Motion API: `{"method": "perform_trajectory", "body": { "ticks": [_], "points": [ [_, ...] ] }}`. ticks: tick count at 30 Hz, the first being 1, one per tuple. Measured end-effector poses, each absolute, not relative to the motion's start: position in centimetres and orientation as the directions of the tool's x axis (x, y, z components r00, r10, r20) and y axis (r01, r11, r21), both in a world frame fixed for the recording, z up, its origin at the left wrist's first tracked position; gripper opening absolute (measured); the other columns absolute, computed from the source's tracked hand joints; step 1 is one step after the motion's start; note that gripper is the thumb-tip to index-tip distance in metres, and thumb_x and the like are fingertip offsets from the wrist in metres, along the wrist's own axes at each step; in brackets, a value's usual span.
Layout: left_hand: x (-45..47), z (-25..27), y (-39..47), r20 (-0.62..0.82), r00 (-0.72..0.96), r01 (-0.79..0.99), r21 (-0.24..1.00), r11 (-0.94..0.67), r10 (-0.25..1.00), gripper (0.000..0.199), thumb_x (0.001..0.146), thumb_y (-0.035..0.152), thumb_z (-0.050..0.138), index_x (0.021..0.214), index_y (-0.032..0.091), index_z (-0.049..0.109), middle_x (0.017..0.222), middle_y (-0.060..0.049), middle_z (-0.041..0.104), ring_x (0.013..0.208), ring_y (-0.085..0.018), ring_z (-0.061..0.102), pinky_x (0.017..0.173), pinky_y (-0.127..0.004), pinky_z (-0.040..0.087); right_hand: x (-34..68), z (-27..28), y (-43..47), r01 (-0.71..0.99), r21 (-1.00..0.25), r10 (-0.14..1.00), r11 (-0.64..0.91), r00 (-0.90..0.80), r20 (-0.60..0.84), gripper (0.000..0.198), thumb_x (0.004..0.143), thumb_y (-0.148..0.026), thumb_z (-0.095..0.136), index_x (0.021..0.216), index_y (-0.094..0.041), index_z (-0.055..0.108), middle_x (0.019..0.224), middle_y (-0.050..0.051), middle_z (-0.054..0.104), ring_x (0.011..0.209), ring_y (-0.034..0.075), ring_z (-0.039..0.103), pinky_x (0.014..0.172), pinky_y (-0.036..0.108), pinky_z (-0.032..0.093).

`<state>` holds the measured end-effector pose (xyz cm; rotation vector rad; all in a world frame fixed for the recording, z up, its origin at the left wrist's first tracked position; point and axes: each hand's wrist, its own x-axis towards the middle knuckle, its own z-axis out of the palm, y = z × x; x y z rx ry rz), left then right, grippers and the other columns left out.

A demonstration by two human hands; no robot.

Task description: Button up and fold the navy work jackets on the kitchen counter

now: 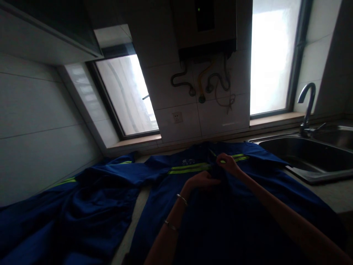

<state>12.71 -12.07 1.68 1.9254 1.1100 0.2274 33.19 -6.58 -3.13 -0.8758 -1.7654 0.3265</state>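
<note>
A dark blue work jacket [158,206] with yellow-green stripes lies spread out, front up, on the counter. My right hand [227,163] pinches the jacket's front edge at chest height, near the stripe. Just below and to the left, my left hand [202,180], with two bangles on its wrist, is closed on the cloth by the front opening; its fingertips are lost in shadow. White print shows on the chest above the left stripe. Farther left lies a second blue garment [91,206] with matching stripes, crumpled in folds.
A steel sink [311,154] with a curved tap [307,106] adjoins the jacket on the right. Pale countertop [335,191] shows beside it. Behind stand a tiled wall with a socket [177,117], two windows, and a water heater [208,27] with hoses. A cabinet [52,33] overhangs upper left.
</note>
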Motion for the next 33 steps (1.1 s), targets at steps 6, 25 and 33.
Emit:
{"method": "perform_trajectory", "body": {
  "ticks": [6,25,33],
  "points": [
    [12.7,0.3,-14.3,-0.259,0.694,0.504,0.841,-0.196,0.672,0.043,0.063,0.054,0.065,0.052,0.014,0.053,0.041,0.005,0.044,0.036,-0.005,0.036,0.038,-0.020,0.024,32.7,-2.1,-8.1,0.462,-0.554,0.681,0.692,-0.165,0.713,0.010,0.073,-0.018,0.053,0.070,-0.017,0.062,0.079,0.004,0.057,0.076,0.015,0.056,0.071,0.028,0.045],
    [13.4,-1.8,-14.2,-0.034,0.592,0.160,0.984,-0.076,0.805,0.032,0.059,0.037,0.064,0.048,0.016,0.042,0.043,0.006,0.038,0.036,-0.005,0.031,0.039,-0.022,0.018,31.0,-3.8,-22.7,0.774,0.018,0.620,0.633,-0.521,0.587,0.018,0.089,-0.015,0.043,0.088,-0.021,0.060,0.087,0.004,0.057,0.077,0.013,0.054,0.052,0.022,0.039],
    [13.3,-2.0,-13.8,-0.042,0.624,0.169,0.982,-0.083,0.781,0.031,0.062,0.037,0.065,0.051,0.016,0.045,0.041,0.006,0.040,0.034,-0.004,0.031,0.038,-0.022,0.017,30.9,-4.1,-21.7,0.725,-0.021,0.582,0.688,-0.535,0.613,0.018,0.087,-0.014,0.043,0.086,-0.019,0.060,0.084,0.005,0.056,0.076,0.013,0.053,0.054,0.021,0.039]
  ]
}}
